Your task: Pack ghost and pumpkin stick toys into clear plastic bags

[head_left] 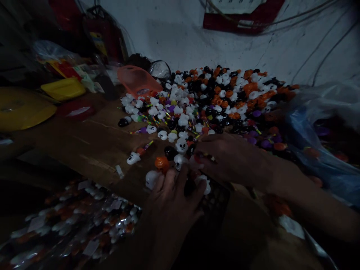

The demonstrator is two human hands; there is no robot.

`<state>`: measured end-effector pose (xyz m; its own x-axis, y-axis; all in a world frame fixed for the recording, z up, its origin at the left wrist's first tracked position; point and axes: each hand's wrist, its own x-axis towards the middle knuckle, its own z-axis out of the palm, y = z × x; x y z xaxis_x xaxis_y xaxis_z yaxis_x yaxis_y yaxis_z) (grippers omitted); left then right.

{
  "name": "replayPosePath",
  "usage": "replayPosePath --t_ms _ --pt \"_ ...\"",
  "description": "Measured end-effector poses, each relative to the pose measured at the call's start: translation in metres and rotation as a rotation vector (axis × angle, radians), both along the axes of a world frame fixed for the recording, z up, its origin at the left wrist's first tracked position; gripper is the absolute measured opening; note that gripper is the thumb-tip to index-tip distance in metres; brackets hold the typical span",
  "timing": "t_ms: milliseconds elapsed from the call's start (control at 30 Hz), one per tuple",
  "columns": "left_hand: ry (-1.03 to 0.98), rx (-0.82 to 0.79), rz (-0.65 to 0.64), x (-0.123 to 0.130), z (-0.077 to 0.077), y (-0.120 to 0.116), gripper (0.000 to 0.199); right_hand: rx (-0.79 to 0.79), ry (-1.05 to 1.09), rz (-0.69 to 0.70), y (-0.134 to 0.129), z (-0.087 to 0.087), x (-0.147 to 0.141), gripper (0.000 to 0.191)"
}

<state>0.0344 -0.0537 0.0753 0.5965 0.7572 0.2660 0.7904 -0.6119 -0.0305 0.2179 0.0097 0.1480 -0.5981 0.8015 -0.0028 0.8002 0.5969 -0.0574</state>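
My left hand [176, 195] reaches over the front edge of the wooden table with its fingers apart, touching small toy heads. Beside its fingertips are a white ghost head [151, 179], an orange pumpkin head [161, 163] and a white skull-like head [180, 161]. My right hand [225, 153] is bent over the pieces just to the right, fingers curled around a small reddish piece [199, 157]. Its fingertips are dark and partly hidden. Another white head [206, 184] lies between the two hands. A ghost with a patterned stick [133, 158] lies apart on the left.
A large pile of white, black and orange toys [219, 93] covers the back of the table [92, 138]. An orange basket [139, 80] and yellow container [63, 89] stand left. Blue plastic [317, 138] lies right; bagged toys [92, 221] sit below left.
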Motion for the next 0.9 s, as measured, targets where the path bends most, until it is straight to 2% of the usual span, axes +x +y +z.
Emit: replayPosePath --t_ms 133,300,433,667,767,900 --pt "0.029 -0.031 0.031 0.001 0.001 -0.001 0.064 0.043 -0.013 0.104 -0.004 -0.005 -0.006 0.012" --pt "0.013 -0.057 0.007 0.0 0.0 -0.001 0.064 -0.049 -0.02 0.134 0.004 -0.008 -0.003 0.012" --pt "0.027 -0.123 0.016 -0.002 0.003 0.0 0.055 -0.077 -0.072 0.21 0.008 -0.008 -0.004 0.015" --pt "0.01 -0.139 -0.001 0.0 0.008 0.003 0.056 -0.128 0.009 0.209 0.013 0.0 -0.003 0.012" --pt "0.006 -0.156 0.006 0.003 0.011 0.004 0.046 -0.128 -0.025 0.246 0.013 -0.003 -0.003 0.015" --pt "-0.022 -0.129 0.016 0.005 0.014 0.001 0.038 -0.085 -0.096 0.293 0.016 -0.009 -0.012 0.01"
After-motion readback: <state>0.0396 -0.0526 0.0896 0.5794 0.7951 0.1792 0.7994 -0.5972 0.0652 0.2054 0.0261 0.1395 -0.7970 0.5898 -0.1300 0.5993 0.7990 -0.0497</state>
